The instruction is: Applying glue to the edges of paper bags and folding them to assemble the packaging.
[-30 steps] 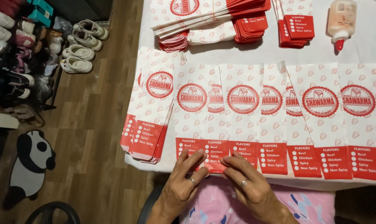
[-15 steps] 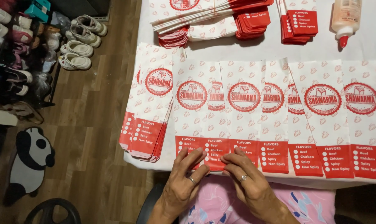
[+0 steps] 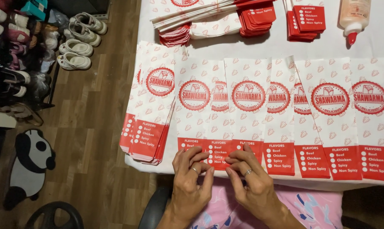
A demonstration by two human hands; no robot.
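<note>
A row of white paper bags (image 3: 247, 106) with red round stamps and red bottom bands lies overlapped along the near edge of the white table (image 3: 268, 44). My left hand (image 3: 191, 178) and my right hand (image 3: 248, 176) rest side by side on the red bottom band of the bags (image 3: 219, 153) near the left end of the row. Fingertips of both hands press or pinch that band's edge. Each hand wears a ring.
A stack of the same bags (image 3: 151, 106) overhangs the table's left edge. More bag stacks (image 3: 226, 19) and a glue bottle with a red tip (image 3: 354, 17) sit at the back. Shoes (image 3: 75, 40) and a panda mat (image 3: 31, 163) lie on the wooden floor at left.
Both hands stay on the red bottom band, with the fingers shifting slightly closer together. The view has drifted a little.
</note>
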